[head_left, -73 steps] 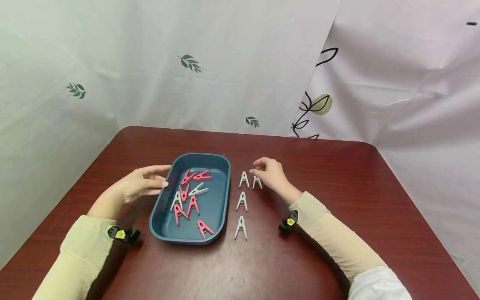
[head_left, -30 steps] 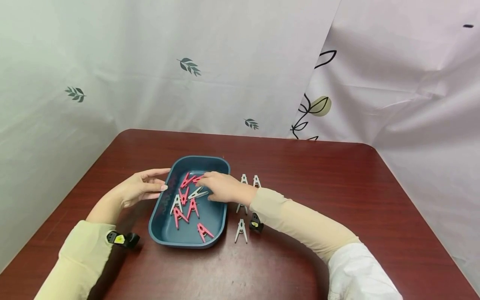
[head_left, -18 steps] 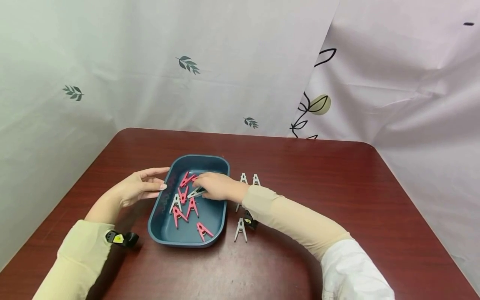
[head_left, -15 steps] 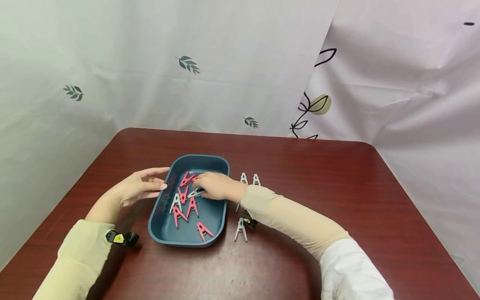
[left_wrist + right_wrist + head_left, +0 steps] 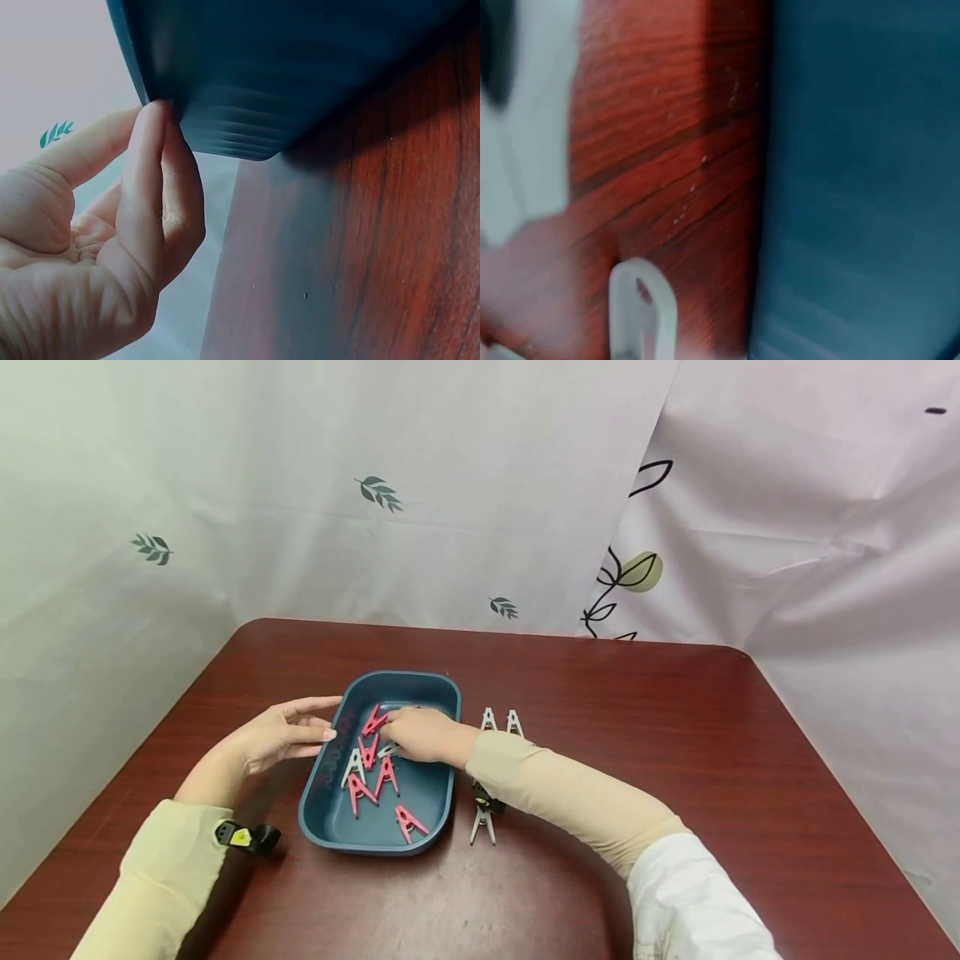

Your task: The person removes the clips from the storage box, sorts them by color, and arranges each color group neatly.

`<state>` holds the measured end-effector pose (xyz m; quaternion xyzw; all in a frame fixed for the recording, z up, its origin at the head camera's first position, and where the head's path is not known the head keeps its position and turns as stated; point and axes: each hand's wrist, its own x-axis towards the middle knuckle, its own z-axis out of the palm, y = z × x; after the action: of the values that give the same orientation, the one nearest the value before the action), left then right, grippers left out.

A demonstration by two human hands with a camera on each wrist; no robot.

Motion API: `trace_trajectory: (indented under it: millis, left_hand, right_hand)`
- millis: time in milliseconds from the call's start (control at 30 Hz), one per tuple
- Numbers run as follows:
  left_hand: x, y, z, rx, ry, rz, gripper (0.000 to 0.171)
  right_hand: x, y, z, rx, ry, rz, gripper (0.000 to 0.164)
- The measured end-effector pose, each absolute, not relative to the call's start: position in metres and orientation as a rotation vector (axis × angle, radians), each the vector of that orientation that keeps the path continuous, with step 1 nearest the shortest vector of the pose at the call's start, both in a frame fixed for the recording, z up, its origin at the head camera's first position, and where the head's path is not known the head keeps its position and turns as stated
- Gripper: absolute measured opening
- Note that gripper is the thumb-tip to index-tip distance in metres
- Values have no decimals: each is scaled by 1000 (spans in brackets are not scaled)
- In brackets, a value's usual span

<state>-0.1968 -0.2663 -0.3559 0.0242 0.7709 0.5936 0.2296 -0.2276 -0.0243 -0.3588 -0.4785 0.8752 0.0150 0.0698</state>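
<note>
A blue rectangular tray (image 5: pixel 375 842) holds several pink clothespins (image 5: pixel 410 823) and white clothespins (image 5: pixel 354 768). My left hand (image 5: pixel 281 735) touches the tray's left side with outstretched fingers; in the left wrist view its fingertips meet the outer wall just under the rim. Over the right rim reaches my right hand (image 5: pixel 423 734), low inside the tray. It covers most of one white clothespin (image 5: pixel 388 750) and is close to a pink clothespin (image 5: pixel 374 720). Its fingertips are largely hidden, so a hold on anything cannot be made out.
Right of the tray, white clothespins lie on the brown table (image 5: pixel 637 718): two at the back (image 5: pixel 513 722) and one nearer (image 5: pixel 483 828), partly under the right wrist's camera (image 5: pixel 489 800). Pale leaf-patterned cloth (image 5: pixel 450 527) hangs behind the table.
My right hand has moved left from the white clothespins on the table into the tray, then slightly farther left over the clothespins there. The left hand and tray stay in place.
</note>
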Motion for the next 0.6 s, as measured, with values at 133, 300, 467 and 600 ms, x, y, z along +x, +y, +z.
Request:
trace_trajectory:
  millis: [133,300,467,600]
  left_hand:
    - [-197,-266,-356,62,2128,1627,75]
    - [-197,-266,-356,62,2129,1625,76]
    - [-196,-266,-357,70,2120,1636,75]
    - [-196,-266,-357,76,2119,1640,74]
  right_hand:
    - [-226,-26,-360,-1463,2643,78,20]
    - [-227,-26,-361,-1468,2654,56,19]
    - [-229,-25,-361,-1467,2658,-16,19]
    - [-231,-21,-359,-1482,2661,-90,18]
